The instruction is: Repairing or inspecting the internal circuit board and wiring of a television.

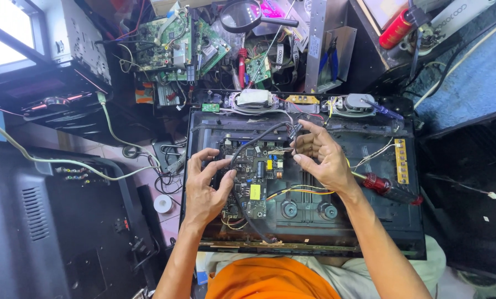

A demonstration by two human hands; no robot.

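1. Orange cloth garment (267,279) sits nearest the camera, at the near edge below both forearms.
2. Just beyond it: opened black flat appliance chassis (370,227), back cover off, lying flat.
3. Green circuit board with yellow stickers (253,177) is mounted left of centre inside the chassis.
4. Left hand (206,185) rests on the board's left edge, fingers curled and pinching near a thick black cable (248,147); can't tell exactly what the fingertips grip.
5. Right hand (320,158) hovers over the board's far-right corner, fingers partly curled, thumb and index nipping a small connector on the wire bundle there.
6. Red-handled screwdriver (384,185) lies on the chassis just right of the right wrist.
7. Yellow wires (298,191) run from the board under the right hand.
8. Far side: loose green circuit boards (176,44) and a black-rimmed magnifying glass (245,14).
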